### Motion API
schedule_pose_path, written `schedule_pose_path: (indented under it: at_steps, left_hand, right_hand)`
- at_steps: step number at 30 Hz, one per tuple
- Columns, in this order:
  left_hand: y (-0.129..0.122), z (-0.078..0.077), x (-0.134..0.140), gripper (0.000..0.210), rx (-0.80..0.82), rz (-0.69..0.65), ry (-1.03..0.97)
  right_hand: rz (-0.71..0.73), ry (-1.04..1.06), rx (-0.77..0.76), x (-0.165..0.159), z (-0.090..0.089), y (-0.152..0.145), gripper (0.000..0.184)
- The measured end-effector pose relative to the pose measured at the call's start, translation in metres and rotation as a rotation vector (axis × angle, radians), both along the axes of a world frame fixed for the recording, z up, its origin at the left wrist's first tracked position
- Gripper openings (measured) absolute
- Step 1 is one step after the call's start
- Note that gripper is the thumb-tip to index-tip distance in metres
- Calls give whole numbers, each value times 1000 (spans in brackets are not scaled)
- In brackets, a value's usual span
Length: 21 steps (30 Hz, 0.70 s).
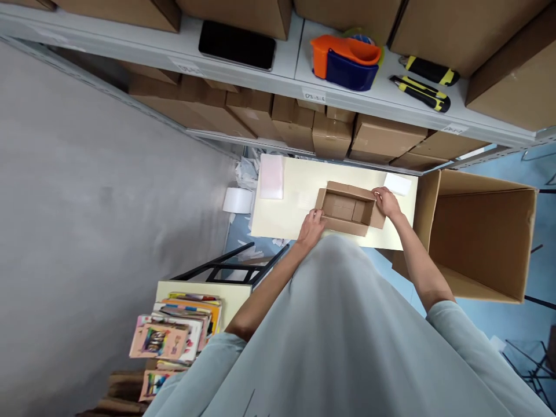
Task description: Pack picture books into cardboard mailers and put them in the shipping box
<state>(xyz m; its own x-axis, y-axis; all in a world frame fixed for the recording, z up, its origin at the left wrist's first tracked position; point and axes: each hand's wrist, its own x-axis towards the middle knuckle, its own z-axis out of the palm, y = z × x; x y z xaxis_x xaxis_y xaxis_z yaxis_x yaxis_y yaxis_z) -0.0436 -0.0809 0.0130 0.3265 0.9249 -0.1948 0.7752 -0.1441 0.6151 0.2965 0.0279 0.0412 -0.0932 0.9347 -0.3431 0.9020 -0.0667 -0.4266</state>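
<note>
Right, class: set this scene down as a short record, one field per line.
Left hand: at near left corner of small carton
Right hand: at its far right corner
Carton: open-topped, flaps outward, on cream table
Also there: flat pink item, white item
Right of table: large open cardboard box
Shelf: black phone, orange-and-blue item, two utility knives

A storeroom with a packing corner

This looks like a stockroom or small warehouse. A metal rack (256,80) holds brown cardboard boxes (332,136) on two levels, and small white labels (313,95) mark its edge. An orange-and-blue tape dispenser (346,62) and two utility knives (424,96) lie on the upper shelf (287,56), as at a packing station. A small open carton (345,225) sits on the pale tabletop (278,217), with a large open carton (482,237) just beside it. Crumpled white scraps (247,174) litter the blue floor (484,315) beside a plain grey wall (108,202).
</note>
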Motion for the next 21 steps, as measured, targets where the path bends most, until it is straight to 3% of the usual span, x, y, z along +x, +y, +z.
schedule_pose_path:
  at_steps: [4, 6, 9, 11, 13, 15, 19, 21]
  left_hand:
    - [-5, 22, -11, 10, 7, -100, -25]
    - [-5, 37, -23, 19, -2, -80, -96]
    - [6, 53, -53, 19, 8, 93, -216]
    - [22, 52, -83, 17, 26, 239, -271]
    - [41, 39, -119, 14, 38, 371, -297]
    - [63, 17, -156, 11, 29, 486, -306]
    - [106, -40, -211, 15, -55, 686, -299]
    - [123, -67, -224, 20, -103, 739, -298]
  right_hand:
    - [47, -33, 160, -8, 24, 10, 39]
    - [51, -34, 235, -27, 41, 14, 39]
    - [69, 48, 290, -80, 65, 20, 39]
    - [104, 150, 276, -126, 74, 25, 38]
    - [131, 265, 218, -177, 72, 31, 37]
    - [137, 377, 109, -227, 58, 40, 33]
    - [64, 423, -201, -313, 6, 59, 23]
    - [-72, 386, -365, -345, -24, 67, 17]
